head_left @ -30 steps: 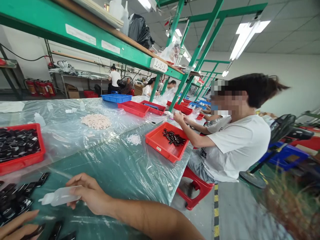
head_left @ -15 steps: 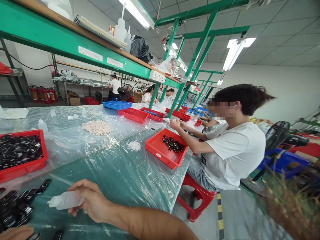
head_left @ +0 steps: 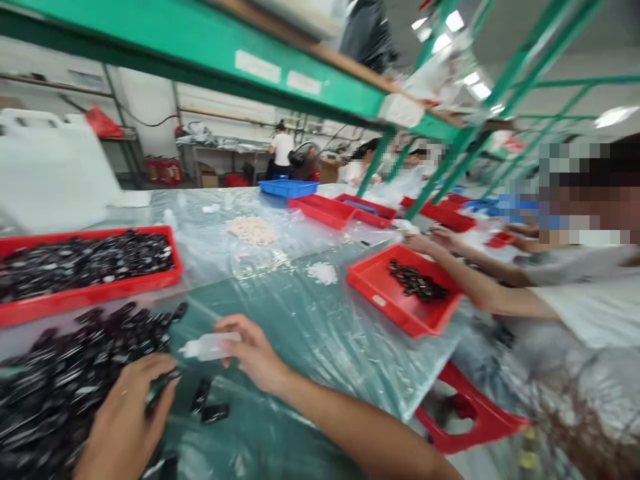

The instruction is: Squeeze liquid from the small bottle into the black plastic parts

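My right hand [head_left: 253, 353] is closed round a small translucent squeeze bottle [head_left: 207, 347], which lies nearly level with its nozzle pointing left. My left hand [head_left: 133, 407] pinches a small black glossy piece [head_left: 163, 387] between thumb and fingers, just below the nozzle; a gap shows between them. Beside and under the left hand spreads a heap of similar black pieces [head_left: 95, 360]. Two more loose black pieces [head_left: 215, 413] lie on the green table [head_left: 300, 347] below the bottle. Motion blur hides finer details of the piece.
A red tray of black pieces [head_left: 174, 267] stands at left, another red tray [head_left: 365, 280] at right before a seated co-worker [head_left: 590, 293]. A pale heap of small parts [head_left: 251, 230] and a white heap [head_left: 323, 273] lie between. A green shelf beam [head_left: 190, 50] crosses above.
The view has swung left and down, bringing my left hand and the black heap into fuller sight. My right hand still holds the bottle, now close to the piece in my left.
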`<state>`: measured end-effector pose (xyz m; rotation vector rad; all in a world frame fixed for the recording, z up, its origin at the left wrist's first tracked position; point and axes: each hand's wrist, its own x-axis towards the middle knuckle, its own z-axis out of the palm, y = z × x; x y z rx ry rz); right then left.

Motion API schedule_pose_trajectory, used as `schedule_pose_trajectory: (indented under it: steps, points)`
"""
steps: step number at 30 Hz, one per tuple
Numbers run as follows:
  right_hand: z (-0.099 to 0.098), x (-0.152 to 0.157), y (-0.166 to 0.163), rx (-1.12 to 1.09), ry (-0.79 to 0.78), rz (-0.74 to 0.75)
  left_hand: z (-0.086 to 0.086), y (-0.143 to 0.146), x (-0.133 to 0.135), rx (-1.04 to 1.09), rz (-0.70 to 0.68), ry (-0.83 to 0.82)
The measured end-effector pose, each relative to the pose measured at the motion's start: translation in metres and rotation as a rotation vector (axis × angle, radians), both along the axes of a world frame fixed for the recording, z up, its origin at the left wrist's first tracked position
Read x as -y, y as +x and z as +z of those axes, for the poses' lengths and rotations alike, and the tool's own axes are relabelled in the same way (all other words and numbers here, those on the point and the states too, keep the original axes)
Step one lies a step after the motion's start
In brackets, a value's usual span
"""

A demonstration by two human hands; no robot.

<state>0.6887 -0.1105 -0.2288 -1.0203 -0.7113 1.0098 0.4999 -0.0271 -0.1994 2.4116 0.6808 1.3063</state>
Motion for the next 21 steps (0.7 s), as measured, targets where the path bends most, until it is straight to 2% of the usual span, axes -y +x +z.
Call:
schedule_pose_trajectory:
  steps: [2, 4, 9, 16, 21]
  points:
    - [0.005, 0.01, -0.004, 0.039, 0.015, 0.012, -0.009, -0.01, -0.002, -0.069, 0.031, -0.031]
    - [0.006, 0.018, -0.006, 0.095, 0.034, 0.04, -0.011, -0.016, -0.001, -0.066, -0.012, -0.004]
    - [0.001, 0.029, -0.01, 0.258, 0.118, -0.004, -0.007, -0.021, 0.003, -0.154, 0.01, 0.034]
    - [0.009, 0.038, -0.011, 0.439, 0.165, -0.142, -0.004, -0.021, 0.005, -0.095, 0.035, -0.006]
    - [0.011, 0.037, -0.011, 0.574, 0.221, -0.145, 0.0, -0.021, 0.009, -0.125, 0.029, -0.015]
